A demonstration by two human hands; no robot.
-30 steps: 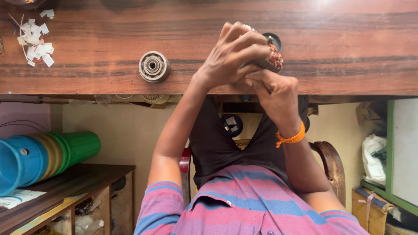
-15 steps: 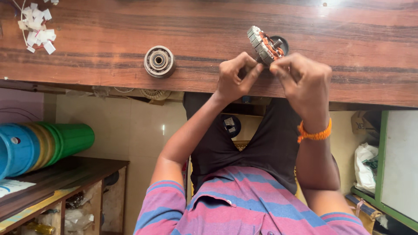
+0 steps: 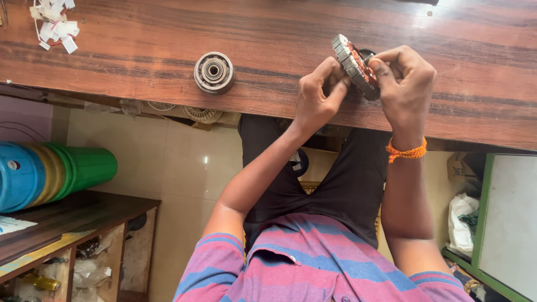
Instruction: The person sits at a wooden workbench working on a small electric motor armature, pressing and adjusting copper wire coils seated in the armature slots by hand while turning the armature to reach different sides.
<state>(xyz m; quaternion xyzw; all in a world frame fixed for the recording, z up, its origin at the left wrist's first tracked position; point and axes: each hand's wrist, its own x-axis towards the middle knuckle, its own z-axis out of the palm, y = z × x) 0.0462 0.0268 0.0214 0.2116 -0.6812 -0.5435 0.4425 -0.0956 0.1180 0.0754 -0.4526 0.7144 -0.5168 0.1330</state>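
Note:
Both my hands hold a round motor stator [image 3: 353,63] with copper windings and a grey laminated rim, tilted on edge over the wooden table [image 3: 268,33]. My left hand [image 3: 316,95] pinches its lower rim with thumb and fingers. My right hand [image 3: 405,78], an orange thread band on the wrist, grips its right side with fingers over the windings. A round grey metal bearing housing [image 3: 213,72] lies flat on the table to the left of my hands, apart from them.
A pile of small white connectors with thin wires [image 3: 55,22] lies at the table's far left. Stacked blue, yellow and green plastic buckets [image 3: 53,173] rest on a low wooden shelf [image 3: 78,215]. A green-framed white panel [image 3: 506,223] stands at right.
The stator, earlier covered by both hands near the table edge, has been lifted and turned on edge, with the windings now visible. My hands moved slightly up and apart around it.

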